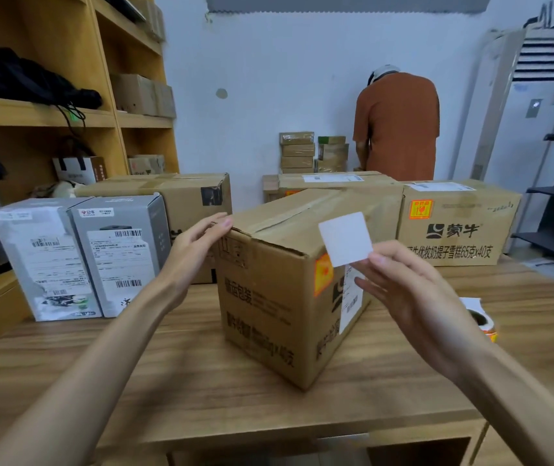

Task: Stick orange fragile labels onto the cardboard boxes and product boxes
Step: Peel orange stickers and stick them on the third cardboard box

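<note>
Pinches a white square sticker (346, 238) in the right hand (400, 287) near the top of the cardboard box (268, 304) on the table (168, 364). Touches its top corner with the straight-fingered left hand (198, 240). Reads 蒙牛 on the rear box (464, 210), under an orange label (420, 209).

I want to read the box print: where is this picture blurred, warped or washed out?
Head view: print on the near cardboard box is smeared; that on the far right box is sharp; the wide lens bows the shelves; the white square in the right hand is washed out.
</note>
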Tool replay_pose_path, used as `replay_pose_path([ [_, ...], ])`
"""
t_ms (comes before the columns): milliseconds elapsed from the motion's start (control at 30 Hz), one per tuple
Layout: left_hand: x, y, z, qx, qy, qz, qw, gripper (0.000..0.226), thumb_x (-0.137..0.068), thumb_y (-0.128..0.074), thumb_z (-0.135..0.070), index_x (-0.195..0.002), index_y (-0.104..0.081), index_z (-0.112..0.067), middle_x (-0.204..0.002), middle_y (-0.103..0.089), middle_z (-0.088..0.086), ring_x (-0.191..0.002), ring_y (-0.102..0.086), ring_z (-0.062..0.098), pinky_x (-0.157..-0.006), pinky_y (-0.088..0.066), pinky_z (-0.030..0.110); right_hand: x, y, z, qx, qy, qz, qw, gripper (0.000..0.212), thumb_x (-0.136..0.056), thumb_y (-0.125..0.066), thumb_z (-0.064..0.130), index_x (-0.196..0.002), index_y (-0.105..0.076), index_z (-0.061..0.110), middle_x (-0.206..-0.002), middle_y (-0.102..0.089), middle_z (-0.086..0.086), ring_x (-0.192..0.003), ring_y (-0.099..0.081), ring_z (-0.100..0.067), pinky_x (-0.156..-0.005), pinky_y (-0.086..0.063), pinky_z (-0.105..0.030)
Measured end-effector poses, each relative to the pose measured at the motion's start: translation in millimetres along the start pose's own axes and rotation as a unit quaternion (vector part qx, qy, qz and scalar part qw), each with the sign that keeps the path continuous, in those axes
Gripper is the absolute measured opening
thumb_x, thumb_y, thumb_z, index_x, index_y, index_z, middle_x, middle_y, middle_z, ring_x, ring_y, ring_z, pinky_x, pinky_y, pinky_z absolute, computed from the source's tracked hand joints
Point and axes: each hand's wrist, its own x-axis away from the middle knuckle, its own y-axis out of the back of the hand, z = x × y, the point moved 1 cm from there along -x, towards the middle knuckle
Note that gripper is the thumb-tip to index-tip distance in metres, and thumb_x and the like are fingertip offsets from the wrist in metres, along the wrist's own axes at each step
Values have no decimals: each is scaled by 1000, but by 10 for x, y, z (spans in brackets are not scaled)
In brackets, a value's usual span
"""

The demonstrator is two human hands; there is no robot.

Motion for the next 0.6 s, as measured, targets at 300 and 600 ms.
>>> replay_pose_path([
  [300,455,-55,-185,-94,-125,28,987,47,-87,-69,-57,-131,-65,-41,-113,-56,-11,-83,-58,1,-76,-48,16,-253,279,100,-115,-54,2,992,11,-90,-52,22,-81,-58,21,-137,-59,-23,-122,-62,-25,-109,-40,-48],
  [600,464,-279,-202,-150,-133,-35,979,47,-86,-68,-57,-130,-65,-44,-124,-52,-11,-90,-60,13,-86,-52,23,-586,428,-43,-166,-89,24,982,11,-96,-52,20,-87,-57,18,-148,-45,-27,-131,-48,-42,-106,-38,-50],
])
